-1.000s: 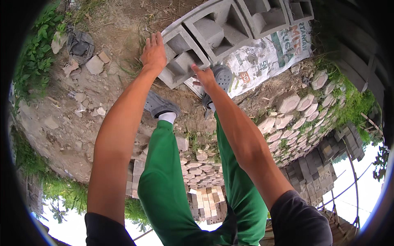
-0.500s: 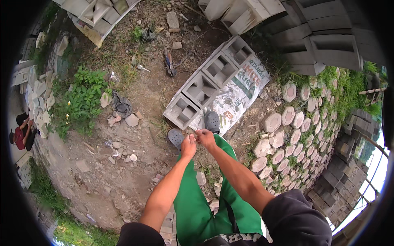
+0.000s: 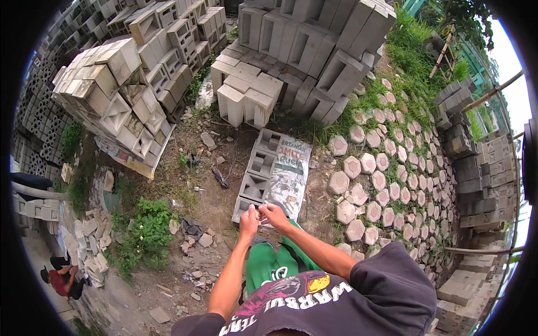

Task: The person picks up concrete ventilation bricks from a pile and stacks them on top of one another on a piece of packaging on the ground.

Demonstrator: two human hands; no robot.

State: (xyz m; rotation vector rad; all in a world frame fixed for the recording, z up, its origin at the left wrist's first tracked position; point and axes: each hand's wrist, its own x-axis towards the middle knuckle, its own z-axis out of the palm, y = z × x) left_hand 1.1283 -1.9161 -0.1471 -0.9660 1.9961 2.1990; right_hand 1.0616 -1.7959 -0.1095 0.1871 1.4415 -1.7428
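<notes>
My left hand [image 3: 249,219] and my right hand [image 3: 273,214] are close together in front of me, fingers curled and pinched. Whether something small sits between the fingertips is too small to make out. Just beyond and partly behind them, a row of several grey concrete vent blocks [image 3: 255,187] runs away from me on the ground. The nearest block is partly covered by my left hand. Under and to the right of the row lies a white printed sack [image 3: 287,180], spread flat.
Stacked concrete blocks [image 3: 300,42] rise at the far side, with pale vent blocks [image 3: 120,106] at far left. Hexagonal pavers [image 3: 383,197] cover the ground at right. Rubble [image 3: 205,240] and a leafy plant [image 3: 147,235] lie left. A person [image 3: 60,279] sits at the left edge.
My view has tilted up, bringing the far block stacks into sight and hiding most of my feet. My hands stay close together with fingers pinched.
</notes>
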